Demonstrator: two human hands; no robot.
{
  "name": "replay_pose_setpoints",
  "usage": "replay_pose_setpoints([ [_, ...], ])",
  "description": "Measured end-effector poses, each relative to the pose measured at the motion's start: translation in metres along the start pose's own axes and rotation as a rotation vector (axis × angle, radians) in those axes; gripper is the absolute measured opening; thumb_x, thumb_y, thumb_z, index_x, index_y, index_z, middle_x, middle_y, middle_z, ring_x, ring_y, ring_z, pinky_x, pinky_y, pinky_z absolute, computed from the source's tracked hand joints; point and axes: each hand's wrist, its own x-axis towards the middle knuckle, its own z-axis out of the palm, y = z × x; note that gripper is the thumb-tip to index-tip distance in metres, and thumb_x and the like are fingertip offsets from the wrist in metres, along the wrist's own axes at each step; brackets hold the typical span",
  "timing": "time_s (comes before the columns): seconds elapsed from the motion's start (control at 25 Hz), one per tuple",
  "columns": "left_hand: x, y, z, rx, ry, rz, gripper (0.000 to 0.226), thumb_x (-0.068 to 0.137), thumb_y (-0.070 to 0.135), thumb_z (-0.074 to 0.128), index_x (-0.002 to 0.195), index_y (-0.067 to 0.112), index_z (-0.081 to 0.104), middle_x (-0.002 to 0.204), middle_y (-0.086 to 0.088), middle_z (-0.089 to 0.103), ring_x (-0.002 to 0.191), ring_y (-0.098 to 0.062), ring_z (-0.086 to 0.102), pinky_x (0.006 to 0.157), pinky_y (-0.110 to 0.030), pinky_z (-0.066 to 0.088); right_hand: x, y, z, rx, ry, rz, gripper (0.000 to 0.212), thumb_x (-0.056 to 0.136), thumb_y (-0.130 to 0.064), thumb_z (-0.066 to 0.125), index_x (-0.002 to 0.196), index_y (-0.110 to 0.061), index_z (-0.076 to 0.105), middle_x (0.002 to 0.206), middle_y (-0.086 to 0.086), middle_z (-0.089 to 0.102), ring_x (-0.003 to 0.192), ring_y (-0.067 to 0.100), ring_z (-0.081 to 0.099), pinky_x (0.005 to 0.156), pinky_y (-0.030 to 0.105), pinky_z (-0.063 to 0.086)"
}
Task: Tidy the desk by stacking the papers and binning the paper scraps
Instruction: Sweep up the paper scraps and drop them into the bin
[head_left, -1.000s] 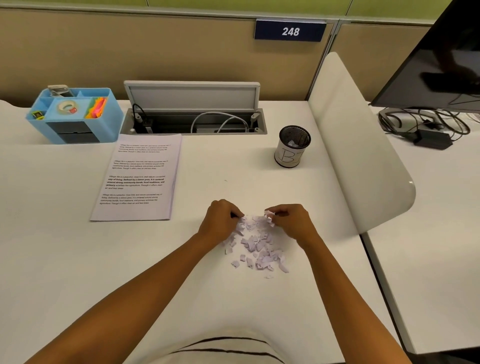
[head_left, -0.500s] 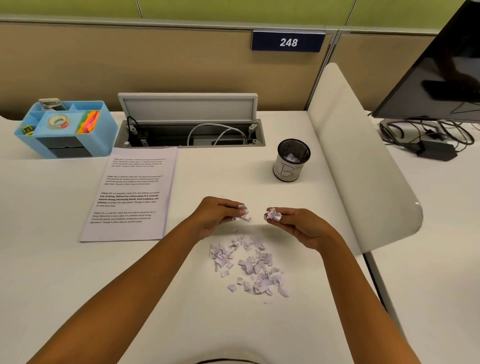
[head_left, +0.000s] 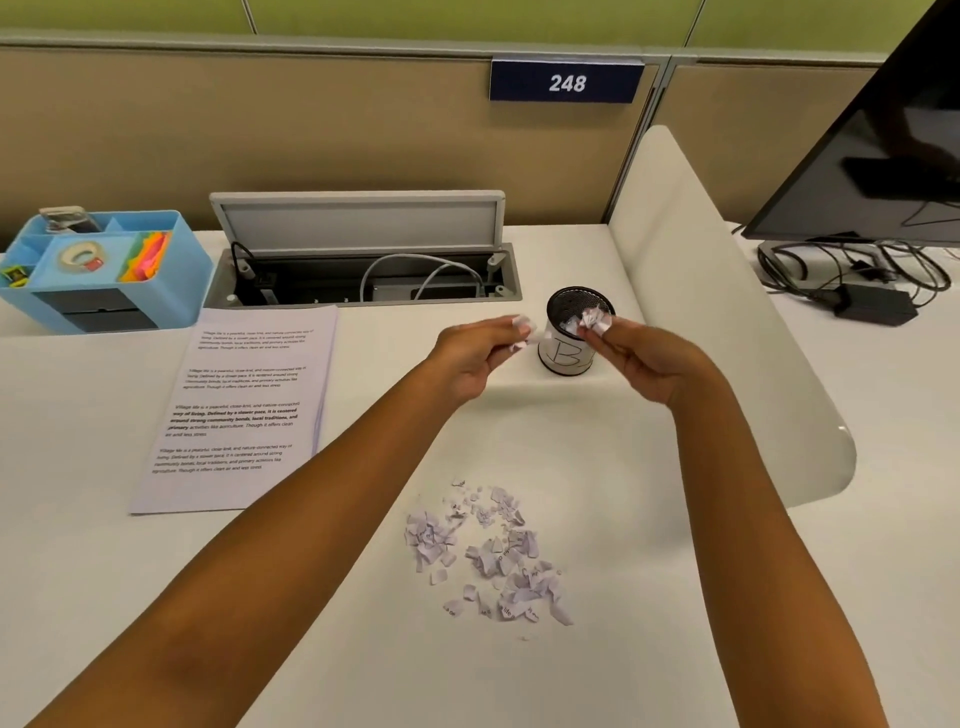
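White counter (head_left: 649, 649) carries a stack of papers (head_left: 244, 410) left of both hands. Left hand (head_left: 475, 358) and right hand (head_left: 641, 361) each pinch scraps in curled fingers (head_left: 605, 332) beside the bin (head_left: 571, 338); loose scraps (head_left: 488, 556) lie nearer the body.

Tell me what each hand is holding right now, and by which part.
Both hold paper scraps. The left hand pinches a few at its fingertips; the right hand pinches a crumpled clump at its fingertips, at the cup.

both hands (head_left: 470, 358) (head_left: 641, 358) carried pinched scraps (head_left: 595, 318) up to, seemingly over, the bin (head_left: 569, 345).
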Motion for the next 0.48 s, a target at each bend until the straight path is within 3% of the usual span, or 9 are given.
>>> replay_pose_setpoints([
  [0.12,0.017,0.004,0.032,-0.003,0.041,0.019,0.03,0.083,-0.01,0.071,0.112,-0.008,0.068,0.088,-0.007,0.072,0.075,-0.011,0.07,0.063,-0.014,0.057,0.018,-0.018,0.004,-0.085,0.077,-0.05,0.02,0.093,0.007,0.056,0.112,0.009,0.062,0.101,0.011,0.069,0.086,0.014,0.07,0.075,0.016,0.058],
  [0.28,0.041,0.0,0.062,0.122,0.148,0.093,0.025,0.078,-0.005,0.078,0.102,-0.003,0.074,0.101,-0.014,0.075,0.087,-0.018,0.072,0.081,-0.023,0.058,0.039,-0.029,0.008,-0.321,0.232,-0.122,0.018,0.088,0.009,0.063,0.105,0.009,0.065,0.108,0.017,0.067,0.081,0.014,0.066,0.069,0.015,0.058],
  [0.4,0.05,-0.004,0.075,0.31,0.249,0.167,0.022,0.076,0.001,0.083,0.097,0.003,0.078,0.101,-0.012,0.076,0.091,-0.021,0.072,0.085,-0.028,0.059,0.052,-0.034,0.005,-0.612,0.352,-0.15,0.022,0.086,0.007,0.063,0.108,0.004,0.067,0.114,0.017,0.068,0.089,0.019,0.069,0.08,0.026,0.059],
  [0.48,0.053,-0.005,0.08,0.404,0.254,0.204,0.021,0.076,0.003,0.083,0.096,0.005,0.078,0.1,-0.011,0.076,0.088,-0.021,0.071,0.079,-0.027,0.059,0.056,-0.037,0.004,-0.729,0.394,-0.157,0.023,0.084,0.004,0.064,0.106,-0.001,0.07,0.112,0.016,0.07,0.099,0.023,0.07,0.087,0.033,0.058],
])
